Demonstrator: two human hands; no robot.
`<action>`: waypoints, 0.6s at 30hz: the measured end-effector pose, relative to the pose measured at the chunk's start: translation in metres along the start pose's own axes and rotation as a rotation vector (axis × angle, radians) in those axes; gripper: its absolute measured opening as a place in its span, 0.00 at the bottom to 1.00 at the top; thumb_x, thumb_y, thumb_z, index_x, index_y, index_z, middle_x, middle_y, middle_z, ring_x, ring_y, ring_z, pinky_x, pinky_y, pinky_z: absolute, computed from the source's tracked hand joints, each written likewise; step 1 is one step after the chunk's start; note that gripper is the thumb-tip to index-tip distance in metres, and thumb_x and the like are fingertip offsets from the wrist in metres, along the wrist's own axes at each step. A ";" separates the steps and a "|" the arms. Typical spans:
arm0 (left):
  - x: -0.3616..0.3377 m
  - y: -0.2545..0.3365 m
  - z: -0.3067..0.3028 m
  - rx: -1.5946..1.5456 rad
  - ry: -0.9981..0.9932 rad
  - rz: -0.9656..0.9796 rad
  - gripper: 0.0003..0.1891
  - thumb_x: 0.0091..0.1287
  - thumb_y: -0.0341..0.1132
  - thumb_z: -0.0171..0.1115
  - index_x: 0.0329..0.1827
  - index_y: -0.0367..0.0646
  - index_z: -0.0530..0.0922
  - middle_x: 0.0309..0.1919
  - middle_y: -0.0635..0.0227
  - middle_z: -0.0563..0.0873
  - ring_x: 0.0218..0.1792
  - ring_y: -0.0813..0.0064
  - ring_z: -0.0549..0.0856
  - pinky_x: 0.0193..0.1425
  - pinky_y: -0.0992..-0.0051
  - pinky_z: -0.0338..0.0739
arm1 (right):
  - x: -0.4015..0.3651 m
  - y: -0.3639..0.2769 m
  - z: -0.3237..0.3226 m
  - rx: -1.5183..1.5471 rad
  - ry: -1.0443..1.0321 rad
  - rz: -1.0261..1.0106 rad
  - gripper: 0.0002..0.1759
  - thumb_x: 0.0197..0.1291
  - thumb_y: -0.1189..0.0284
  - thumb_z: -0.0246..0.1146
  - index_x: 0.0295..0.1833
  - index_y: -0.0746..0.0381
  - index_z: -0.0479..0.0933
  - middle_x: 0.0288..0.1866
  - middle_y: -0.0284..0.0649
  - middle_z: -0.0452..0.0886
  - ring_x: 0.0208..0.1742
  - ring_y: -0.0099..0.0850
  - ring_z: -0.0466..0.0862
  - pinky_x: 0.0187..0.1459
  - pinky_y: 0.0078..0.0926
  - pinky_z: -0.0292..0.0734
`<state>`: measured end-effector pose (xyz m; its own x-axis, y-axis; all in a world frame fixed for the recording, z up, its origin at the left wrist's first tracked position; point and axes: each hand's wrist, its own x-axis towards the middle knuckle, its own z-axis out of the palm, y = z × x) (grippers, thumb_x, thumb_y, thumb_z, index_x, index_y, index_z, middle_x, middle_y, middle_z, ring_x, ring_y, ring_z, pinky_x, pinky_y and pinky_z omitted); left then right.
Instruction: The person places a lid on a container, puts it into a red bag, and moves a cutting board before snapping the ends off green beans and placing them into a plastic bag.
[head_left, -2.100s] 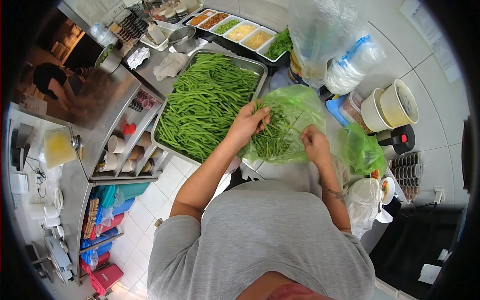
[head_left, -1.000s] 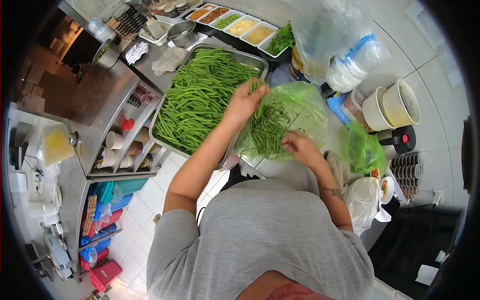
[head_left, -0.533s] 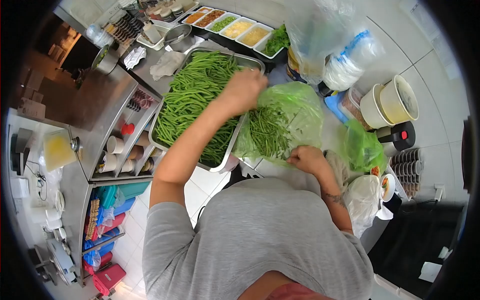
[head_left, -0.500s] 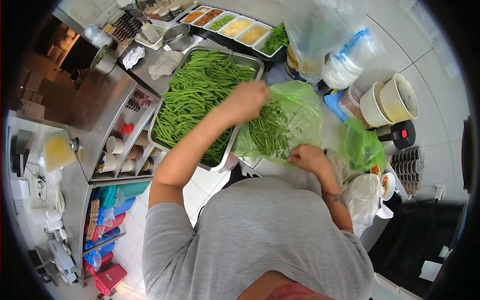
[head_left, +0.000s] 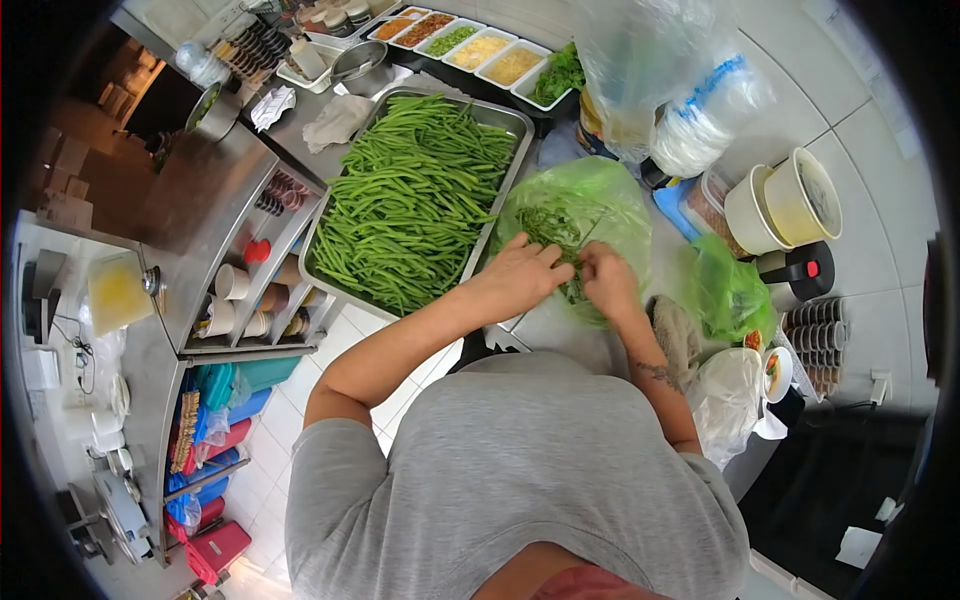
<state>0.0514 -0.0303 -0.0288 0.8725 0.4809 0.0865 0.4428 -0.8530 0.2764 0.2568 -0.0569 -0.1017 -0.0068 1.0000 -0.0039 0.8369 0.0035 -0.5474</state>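
Note:
A steel tray point(head_left: 517, 123) heaped with long green beans point(head_left: 415, 200) stands in front of me on the left. Beside it on the right, a green plastic bag point(head_left: 620, 205) lies spread on the counter with a pile of bean trimmings point(head_left: 550, 226) on it. My left hand point(head_left: 522, 278) is over the near side of this pile, its fingers bent and drawn together. Close against it, my right hand point(head_left: 608, 282) has its fingertips pinched. Whatever is between the fingers of either hand is too small or hidden to make out.
White containers of chopped food point(head_left: 480, 54) line the back. Clear plastic bags point(head_left: 650, 80), white tubs point(head_left: 755, 210) and another green bag point(head_left: 730, 300) stand to the right. A folded cloth point(head_left: 676, 335) lies by my right forearm. Steel shelving point(head_left: 240, 200) is on the left.
My left hand has come from the tray's right edge down to the trimmings. My right hand has moved slightly up, and the two hands now meet.

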 end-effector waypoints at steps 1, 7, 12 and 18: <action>0.003 0.005 -0.009 -0.051 0.039 0.013 0.12 0.57 0.25 0.55 0.44 0.45 0.76 0.39 0.62 0.76 0.45 0.62 0.79 0.52 0.61 0.67 | 0.001 -0.002 -0.007 0.021 0.034 0.036 0.12 0.53 0.71 0.63 0.44 0.59 0.75 0.43 0.45 0.79 0.43 0.46 0.81 0.44 0.41 0.75; -0.023 0.011 0.014 -0.089 -0.321 -0.051 0.17 0.51 0.25 0.61 0.46 0.42 0.77 0.36 0.59 0.83 0.44 0.59 0.82 0.56 0.57 0.69 | -0.003 -0.008 -0.025 0.239 -0.130 0.027 0.11 0.53 0.73 0.64 0.42 0.59 0.74 0.41 0.44 0.79 0.44 0.46 0.81 0.44 0.41 0.75; -0.034 0.007 0.014 -0.116 -0.551 -0.169 0.13 0.53 0.27 0.61 0.43 0.39 0.77 0.37 0.55 0.83 0.42 0.56 0.84 0.53 0.56 0.72 | -0.008 -0.029 -0.002 0.038 0.052 -0.009 0.13 0.52 0.73 0.66 0.43 0.58 0.73 0.43 0.44 0.78 0.46 0.46 0.80 0.45 0.41 0.75; -0.043 0.007 0.027 -0.189 -0.257 -0.417 0.12 0.63 0.35 0.57 0.45 0.37 0.75 0.38 0.52 0.82 0.39 0.51 0.84 0.46 0.56 0.76 | -0.005 -0.012 -0.008 -0.072 -0.008 0.076 0.13 0.51 0.73 0.68 0.42 0.59 0.73 0.43 0.45 0.79 0.42 0.49 0.80 0.44 0.42 0.75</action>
<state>0.0226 -0.0622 -0.0561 0.6633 0.6861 -0.2987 0.7388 -0.5368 0.4075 0.2514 -0.0616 -0.0886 0.0540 0.9973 -0.0495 0.8724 -0.0712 -0.4835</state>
